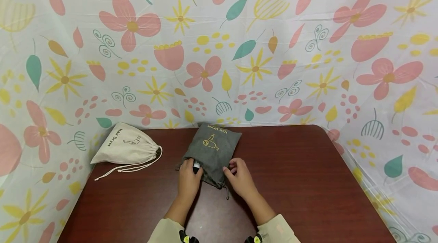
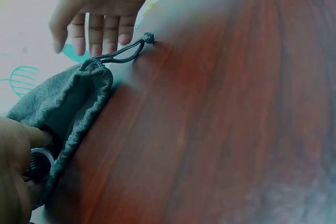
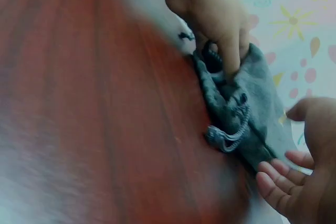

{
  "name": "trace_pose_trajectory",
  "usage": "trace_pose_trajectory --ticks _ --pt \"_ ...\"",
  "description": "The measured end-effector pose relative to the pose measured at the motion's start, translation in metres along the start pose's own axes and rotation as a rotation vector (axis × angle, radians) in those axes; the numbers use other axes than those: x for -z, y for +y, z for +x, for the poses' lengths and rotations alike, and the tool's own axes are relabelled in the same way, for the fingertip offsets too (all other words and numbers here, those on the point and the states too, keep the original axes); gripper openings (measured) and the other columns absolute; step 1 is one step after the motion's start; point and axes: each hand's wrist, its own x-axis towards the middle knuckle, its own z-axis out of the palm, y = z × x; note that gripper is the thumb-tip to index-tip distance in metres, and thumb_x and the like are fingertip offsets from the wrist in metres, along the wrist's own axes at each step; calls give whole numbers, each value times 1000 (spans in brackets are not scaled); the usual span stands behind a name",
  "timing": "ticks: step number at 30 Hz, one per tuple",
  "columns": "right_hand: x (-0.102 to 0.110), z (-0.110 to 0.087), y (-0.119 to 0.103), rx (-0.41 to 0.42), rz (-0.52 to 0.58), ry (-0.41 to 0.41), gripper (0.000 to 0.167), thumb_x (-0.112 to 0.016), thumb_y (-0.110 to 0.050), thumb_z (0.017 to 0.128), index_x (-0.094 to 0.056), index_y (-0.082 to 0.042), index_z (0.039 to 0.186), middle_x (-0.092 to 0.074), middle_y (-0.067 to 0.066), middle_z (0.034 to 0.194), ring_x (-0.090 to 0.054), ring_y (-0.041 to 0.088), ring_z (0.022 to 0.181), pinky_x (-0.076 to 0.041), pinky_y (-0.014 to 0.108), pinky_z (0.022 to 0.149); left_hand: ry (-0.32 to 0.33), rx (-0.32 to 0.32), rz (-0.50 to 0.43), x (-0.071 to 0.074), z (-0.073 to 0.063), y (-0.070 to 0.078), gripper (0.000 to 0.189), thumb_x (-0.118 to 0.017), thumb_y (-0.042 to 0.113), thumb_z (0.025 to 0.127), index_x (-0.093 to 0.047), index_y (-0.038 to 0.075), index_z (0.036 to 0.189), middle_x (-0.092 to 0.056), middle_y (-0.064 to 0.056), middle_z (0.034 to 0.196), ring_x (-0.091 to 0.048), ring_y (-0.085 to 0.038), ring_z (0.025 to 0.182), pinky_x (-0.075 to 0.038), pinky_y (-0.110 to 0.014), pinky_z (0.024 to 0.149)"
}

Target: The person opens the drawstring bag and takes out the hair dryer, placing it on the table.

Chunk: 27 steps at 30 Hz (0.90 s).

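Observation:
A dark grey drawstring bag [image 1: 224, 150] printed "Hair Dryer" lies on the table, its gathered mouth toward me. My left hand [image 1: 189, 182] reaches into that mouth, fingers and thumb around a black ribbed object with a silver band [image 2: 42, 162]. Most of this object is hidden in the cloth, as are the fingertips. Beside the bag's right edge is my right hand [image 1: 241, 178], its fingers loosely bent and holding nothing; the right wrist view shows them close to the cloth. A knotted grey drawstring [image 2: 126, 53] sticks out from the mouth's right end.
To the left, a cream drawstring bag [image 1: 124, 144], also printed "Hair Dryer", lies with its white cords [image 1: 133, 167] trailing over the table. The reddish-brown table [image 1: 301, 189] meets a flower-patterned curtain [image 1: 205, 102] at the back and sides.

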Motion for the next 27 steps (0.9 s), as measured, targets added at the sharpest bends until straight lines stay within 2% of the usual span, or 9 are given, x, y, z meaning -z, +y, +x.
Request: trace_pose_trajectory --ticks 7,16,19,27 --pt "9 17 7 -82 52 -7 54 -63 -25 99 -45 1 143 -54 21 132 -63 28 108 -55 40 84 17 9 -23 0 1 0 39 -76 13 87 -64 -4 119 -65 -19 109 -64 -38 99 -54 -49 78" --pt "17 28 13 -153 81 -27 66 -59 -31 101 -33 -1 154 -57 20 142 -60 34 124 -53 49 96 15 39 -57 2 1 -1 39 -75 15 87 -64 -2 120 -65 -18 108 -64 -35 98 -54 -47 78" --pt "19 31 16 -175 137 -36 68 -56 -32 102 -29 -2 157 -56 19 144 -62 33 123 -51 50 99 11 39 -59 4 0 -1 40 -75 16 87 -64 -2 121 -65 -17 108 -64 -34 98 -55 -47 79" --pt "26 37 16 -231 402 -60 66 -50 -22 104 -20 3 158 -55 26 142 -61 42 125 -45 54 109 3 55 -92 9 -3 3 46 -74 17 89 -63 -5 127 -64 -21 117 -65 -36 101 -56 -46 78"
